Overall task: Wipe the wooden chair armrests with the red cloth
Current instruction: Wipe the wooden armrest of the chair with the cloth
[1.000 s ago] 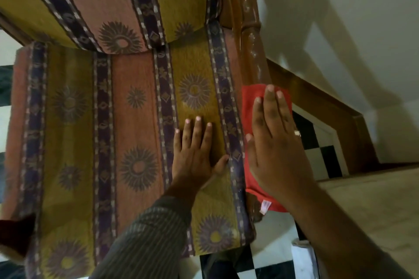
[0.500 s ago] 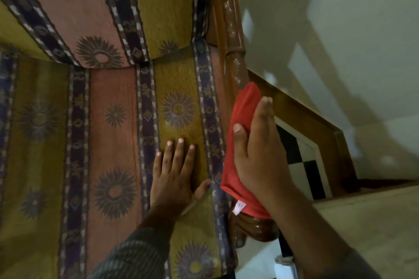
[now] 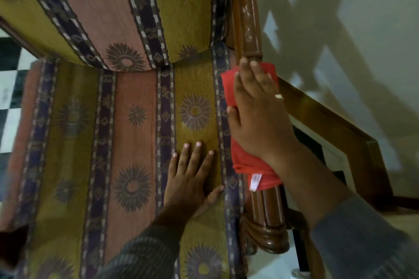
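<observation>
The red cloth (image 3: 246, 165) is draped over the chair's right wooden armrest (image 3: 267, 213). My right hand (image 3: 258, 115) lies flat on top of the cloth and presses it onto the armrest, fingertips near the carved back post (image 3: 248, 18). A white tag hangs from the cloth's near end. My left hand (image 3: 192, 176) rests flat with fingers spread on the patterned seat cushion (image 3: 127, 133), just left of the armrest. The armrest's rounded front end shows bare below the cloth.
The chair's striped backrest (image 3: 118, 7) fills the top of the view. A wooden skirting board (image 3: 335, 124) runs along the white wall at right. Black-and-white floor tiles (image 3: 11, 70) show at the far left and beside the armrest.
My right hand has slid the red cloth farther along the armrest toward the back post, and now lies flat on it. My left hand stays planted on the seat.
</observation>
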Demonstrator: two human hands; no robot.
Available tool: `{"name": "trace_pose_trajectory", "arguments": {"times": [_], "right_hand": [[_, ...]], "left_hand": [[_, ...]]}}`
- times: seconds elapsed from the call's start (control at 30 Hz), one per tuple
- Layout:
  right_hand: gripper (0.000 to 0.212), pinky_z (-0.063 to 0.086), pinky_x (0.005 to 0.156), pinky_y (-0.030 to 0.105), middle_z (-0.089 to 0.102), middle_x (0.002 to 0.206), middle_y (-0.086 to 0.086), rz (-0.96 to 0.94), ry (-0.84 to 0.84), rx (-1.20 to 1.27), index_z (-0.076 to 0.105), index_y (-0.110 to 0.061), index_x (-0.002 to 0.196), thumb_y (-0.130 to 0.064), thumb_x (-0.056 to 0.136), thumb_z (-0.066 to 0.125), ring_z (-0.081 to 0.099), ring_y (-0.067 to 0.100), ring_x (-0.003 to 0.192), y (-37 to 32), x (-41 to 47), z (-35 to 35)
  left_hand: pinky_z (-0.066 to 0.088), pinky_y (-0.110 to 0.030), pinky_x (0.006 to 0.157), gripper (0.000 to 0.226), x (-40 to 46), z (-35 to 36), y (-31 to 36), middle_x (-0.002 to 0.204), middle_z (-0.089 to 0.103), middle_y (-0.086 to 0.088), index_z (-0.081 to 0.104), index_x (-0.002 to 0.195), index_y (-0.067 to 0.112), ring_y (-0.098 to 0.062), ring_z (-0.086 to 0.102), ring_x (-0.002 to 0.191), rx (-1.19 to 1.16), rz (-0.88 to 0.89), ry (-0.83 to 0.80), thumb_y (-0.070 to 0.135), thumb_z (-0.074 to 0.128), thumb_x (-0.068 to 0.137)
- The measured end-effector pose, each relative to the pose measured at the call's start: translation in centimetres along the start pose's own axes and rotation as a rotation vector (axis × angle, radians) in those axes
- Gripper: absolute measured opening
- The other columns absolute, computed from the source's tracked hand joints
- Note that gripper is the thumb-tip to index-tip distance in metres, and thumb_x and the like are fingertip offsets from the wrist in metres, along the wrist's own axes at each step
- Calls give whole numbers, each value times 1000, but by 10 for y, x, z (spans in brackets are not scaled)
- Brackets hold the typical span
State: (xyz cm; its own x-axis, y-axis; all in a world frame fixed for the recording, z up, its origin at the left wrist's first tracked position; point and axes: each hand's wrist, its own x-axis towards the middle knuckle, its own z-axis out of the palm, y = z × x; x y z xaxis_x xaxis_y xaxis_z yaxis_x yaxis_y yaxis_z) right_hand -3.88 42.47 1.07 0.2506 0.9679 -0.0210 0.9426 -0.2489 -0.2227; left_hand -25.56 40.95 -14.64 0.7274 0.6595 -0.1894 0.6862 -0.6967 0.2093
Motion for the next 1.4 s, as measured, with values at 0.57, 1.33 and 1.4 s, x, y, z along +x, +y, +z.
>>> {"name": "trace_pose_trajectory", "arguments": {"times": [0.57, 1.33, 1.4], "right_hand": [[70, 6, 124, 47, 9, 165, 16, -187, -117, -103, 14, -5, 155, -33, 92, 29, 1, 28, 153, 5, 7, -10], [73, 6, 123, 50, 4, 165, 22, 88, 121, -81, 6, -3, 154, -13, 96, 48, 0, 34, 152, 15, 109, -3], [70, 11, 123, 50, 6, 164, 23, 178, 185, -46, 6, -2, 154, -18, 99, 45, 4, 35, 152, 10, 110, 1]], "left_hand": [[11, -61, 121, 115, 115, -36, -28, 168, 5, -12, 16, 159, 20, -36, -1, 154, 60, 228, -47, 96, 16, 72], [6, -55, 124, 114, 150, -33, -37, 168, 11, -9, 15, 159, 19, -31, 4, 155, -47, 16, 78, 95, 29, 75], [6, -54, 124, 114, 150, -32, -38, 168, 13, -9, 16, 158, 19, -31, 6, 155, -50, 14, 74, 94, 29, 75]]}}
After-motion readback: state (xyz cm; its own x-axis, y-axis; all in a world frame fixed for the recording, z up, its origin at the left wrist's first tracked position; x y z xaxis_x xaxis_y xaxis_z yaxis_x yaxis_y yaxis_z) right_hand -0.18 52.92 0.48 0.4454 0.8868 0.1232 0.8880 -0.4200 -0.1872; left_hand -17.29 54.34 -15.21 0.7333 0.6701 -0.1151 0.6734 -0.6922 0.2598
